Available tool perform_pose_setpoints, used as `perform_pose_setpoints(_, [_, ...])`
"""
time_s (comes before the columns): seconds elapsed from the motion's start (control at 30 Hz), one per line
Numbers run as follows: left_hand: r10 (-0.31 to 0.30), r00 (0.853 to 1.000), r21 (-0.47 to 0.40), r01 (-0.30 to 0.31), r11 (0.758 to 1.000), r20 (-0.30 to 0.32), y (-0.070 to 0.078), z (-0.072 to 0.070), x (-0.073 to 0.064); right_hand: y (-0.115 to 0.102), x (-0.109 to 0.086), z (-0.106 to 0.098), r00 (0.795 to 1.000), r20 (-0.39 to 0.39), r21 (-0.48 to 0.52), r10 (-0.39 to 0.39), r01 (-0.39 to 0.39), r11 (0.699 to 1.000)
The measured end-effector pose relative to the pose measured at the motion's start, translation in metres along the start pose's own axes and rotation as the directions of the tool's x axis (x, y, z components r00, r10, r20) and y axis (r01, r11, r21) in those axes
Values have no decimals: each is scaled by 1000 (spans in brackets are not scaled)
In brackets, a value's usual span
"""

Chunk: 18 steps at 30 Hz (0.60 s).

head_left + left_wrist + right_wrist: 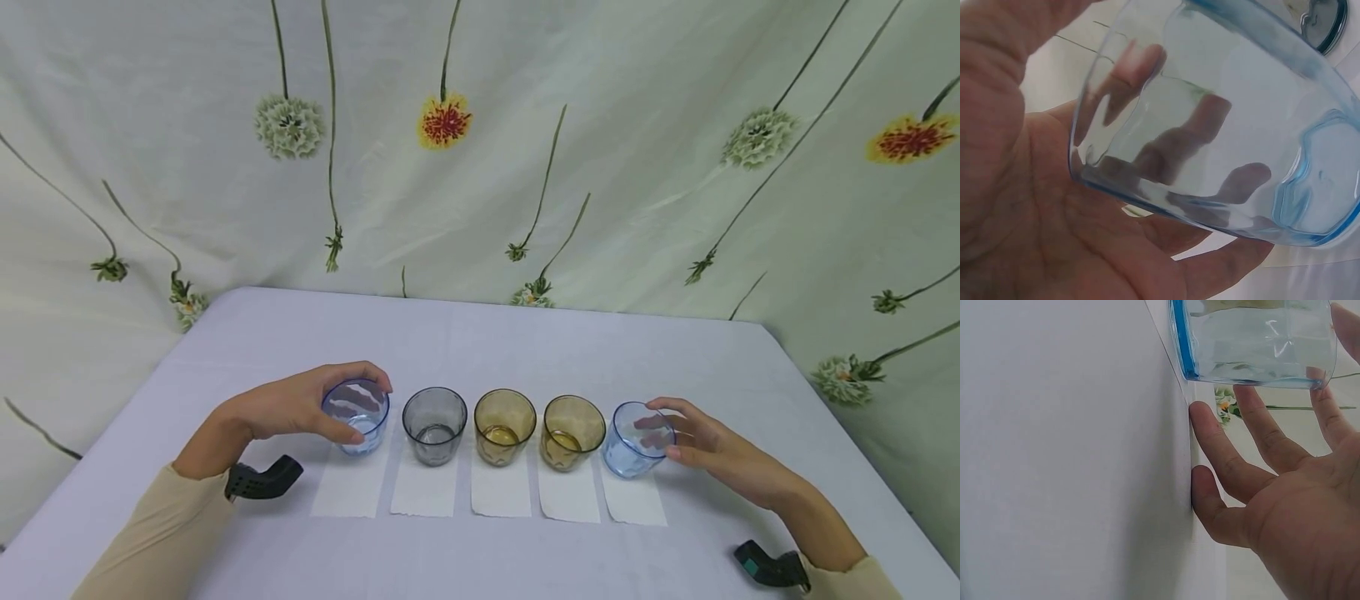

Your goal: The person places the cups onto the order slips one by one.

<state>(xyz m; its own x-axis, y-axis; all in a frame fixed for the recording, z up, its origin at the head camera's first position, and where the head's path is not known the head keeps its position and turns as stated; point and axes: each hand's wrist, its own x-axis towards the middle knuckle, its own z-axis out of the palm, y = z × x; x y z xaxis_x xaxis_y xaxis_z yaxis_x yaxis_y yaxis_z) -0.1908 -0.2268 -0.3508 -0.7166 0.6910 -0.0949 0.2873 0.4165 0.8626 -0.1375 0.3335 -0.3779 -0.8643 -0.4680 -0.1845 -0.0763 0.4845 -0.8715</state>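
In the head view, my left hand (307, 404) curls round a clear blue glass (362, 442) at the left end of a row. Its thumb lies along the near side, its fingers round the far rim. Several left fingers show through the glass wall in the left wrist view. My right hand (720, 454) is at another blue glass (628, 458) at the right end, with fingers spread and thumb and index at the rim. In the right wrist view, the right fingers (1222, 450) are loosely extended beside that glass; firm contact is hard to make out.
Between the blue glasses stand a grey glass (435, 454) and two amber glasses, one left (506, 454) and one right (573, 454). White paper strips (423, 492) lie under the row on a white-covered table (480, 558). A flower-printed cloth (600, 83) hangs behind.
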Motion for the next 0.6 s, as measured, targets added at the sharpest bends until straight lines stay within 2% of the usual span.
perform_pose_setpoints(0.27, [-6, 1000, -6, 6, 1000, 10, 0, 0, 0, -3, 0, 1, 1000, -15, -33, 12, -13, 999])
perform_pose_setpoints(0.6, [-20, 1000, -25, 21, 999, 16, 1, 1, 0, -1, 0, 0, 1000, -2, -11, -4, 4, 1000])
